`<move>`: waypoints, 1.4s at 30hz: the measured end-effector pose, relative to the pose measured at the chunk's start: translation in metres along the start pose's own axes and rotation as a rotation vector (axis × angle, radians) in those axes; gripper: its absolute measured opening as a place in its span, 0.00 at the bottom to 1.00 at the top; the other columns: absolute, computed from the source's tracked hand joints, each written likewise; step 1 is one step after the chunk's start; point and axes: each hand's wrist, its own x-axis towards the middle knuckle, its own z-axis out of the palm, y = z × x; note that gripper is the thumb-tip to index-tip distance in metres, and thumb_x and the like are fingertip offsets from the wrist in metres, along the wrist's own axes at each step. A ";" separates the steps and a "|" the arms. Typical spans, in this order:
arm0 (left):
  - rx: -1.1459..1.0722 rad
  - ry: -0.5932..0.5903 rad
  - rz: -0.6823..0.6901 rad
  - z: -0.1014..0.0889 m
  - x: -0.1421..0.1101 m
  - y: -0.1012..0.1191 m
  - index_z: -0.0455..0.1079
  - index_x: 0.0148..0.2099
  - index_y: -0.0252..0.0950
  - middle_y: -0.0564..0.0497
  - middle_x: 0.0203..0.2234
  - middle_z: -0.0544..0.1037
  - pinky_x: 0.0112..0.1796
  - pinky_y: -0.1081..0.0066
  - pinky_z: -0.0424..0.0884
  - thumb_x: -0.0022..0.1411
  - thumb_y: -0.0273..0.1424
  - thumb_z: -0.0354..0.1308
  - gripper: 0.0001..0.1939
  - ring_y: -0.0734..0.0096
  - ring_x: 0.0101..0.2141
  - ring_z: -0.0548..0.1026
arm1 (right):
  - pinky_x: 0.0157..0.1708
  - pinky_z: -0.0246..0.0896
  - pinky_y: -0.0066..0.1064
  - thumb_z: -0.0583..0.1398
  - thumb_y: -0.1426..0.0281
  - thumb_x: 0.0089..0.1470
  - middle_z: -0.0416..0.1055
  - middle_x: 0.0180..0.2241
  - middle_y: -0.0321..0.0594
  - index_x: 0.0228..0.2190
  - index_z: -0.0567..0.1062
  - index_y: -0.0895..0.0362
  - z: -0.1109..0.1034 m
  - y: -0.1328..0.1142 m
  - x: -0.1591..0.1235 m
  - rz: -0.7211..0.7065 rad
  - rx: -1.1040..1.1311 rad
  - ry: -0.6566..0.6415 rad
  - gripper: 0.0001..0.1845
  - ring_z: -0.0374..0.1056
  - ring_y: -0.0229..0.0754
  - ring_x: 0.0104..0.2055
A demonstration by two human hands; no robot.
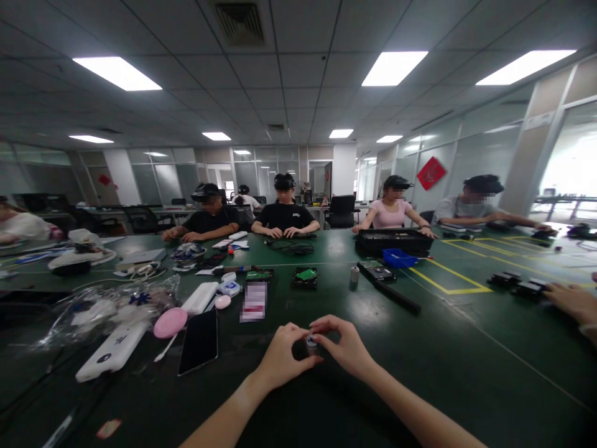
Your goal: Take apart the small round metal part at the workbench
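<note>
Close in front of me on the green table, both hands meet around a small silver metal cylinder whose top end shows dark spots. My left hand curls around its left side, with finger and thumb closed on it. From the right, my right hand pinches at the cylinder's top rim. The lower part is mostly hidden by fingers and shadow. A similar metal cylinder stands upright farther off, beside a hard drive. Another opened drive with a green board lies beyond my hands.
To my left lie a black phone, a pink round case, a white power bank and clear plastic bags. A black bar and blue tray lie right. Several people sit across; another person's hand reaches in at right.
</note>
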 end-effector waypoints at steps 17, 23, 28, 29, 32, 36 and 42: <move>0.029 -0.014 0.025 0.003 0.000 0.000 0.73 0.45 0.42 0.49 0.37 0.75 0.40 0.64 0.65 0.51 0.42 0.65 0.20 0.60 0.39 0.70 | 0.41 0.68 0.35 0.63 0.70 0.51 0.76 0.33 0.39 0.33 0.77 0.55 0.001 -0.002 -0.002 -0.058 -0.079 0.004 0.05 0.72 0.43 0.37; 0.030 -0.029 0.014 0.001 -0.001 0.001 0.72 0.48 0.44 0.51 0.35 0.75 0.38 0.66 0.64 0.52 0.43 0.65 0.21 0.61 0.38 0.70 | 0.42 0.67 0.36 0.62 0.71 0.52 0.76 0.34 0.39 0.35 0.78 0.54 -0.001 -0.004 -0.003 -0.079 -0.154 -0.060 0.06 0.72 0.43 0.39; 0.036 -0.032 0.014 0.000 -0.001 0.002 0.73 0.46 0.43 0.51 0.34 0.75 0.37 0.66 0.64 0.51 0.43 0.65 0.20 0.62 0.37 0.70 | 0.42 0.67 0.37 0.63 0.72 0.51 0.76 0.34 0.39 0.34 0.77 0.54 -0.002 -0.004 -0.003 -0.074 -0.183 -0.052 0.06 0.72 0.43 0.38; 0.037 -0.036 0.014 0.000 -0.001 0.003 0.73 0.46 0.43 0.51 0.34 0.75 0.37 0.67 0.64 0.51 0.43 0.65 0.20 0.62 0.37 0.70 | 0.42 0.67 0.37 0.63 0.72 0.50 0.76 0.33 0.39 0.34 0.77 0.55 -0.002 -0.003 -0.002 -0.069 -0.185 -0.053 0.06 0.72 0.43 0.38; 0.044 -0.042 0.016 0.000 -0.001 0.003 0.73 0.46 0.43 0.51 0.34 0.74 0.36 0.67 0.64 0.52 0.43 0.65 0.20 0.62 0.36 0.70 | 0.41 0.67 0.36 0.64 0.72 0.49 0.76 0.32 0.39 0.33 0.77 0.55 -0.001 -0.003 -0.002 -0.042 -0.184 -0.051 0.06 0.72 0.43 0.36; 0.045 -0.049 0.016 0.000 0.000 0.002 0.73 0.45 0.42 0.51 0.34 0.74 0.36 0.68 0.64 0.52 0.43 0.64 0.19 0.63 0.36 0.70 | 0.39 0.67 0.34 0.64 0.71 0.48 0.75 0.32 0.39 0.33 0.77 0.56 0.000 0.000 -0.002 -0.045 -0.174 -0.041 0.07 0.72 0.42 0.36; 0.044 -0.044 0.022 0.000 -0.001 0.002 0.73 0.47 0.42 0.50 0.34 0.74 0.37 0.68 0.64 0.52 0.44 0.64 0.21 0.63 0.36 0.70 | 0.38 0.66 0.33 0.65 0.70 0.47 0.75 0.30 0.37 0.33 0.76 0.56 -0.001 0.005 -0.002 -0.050 -0.211 -0.006 0.08 0.72 0.41 0.34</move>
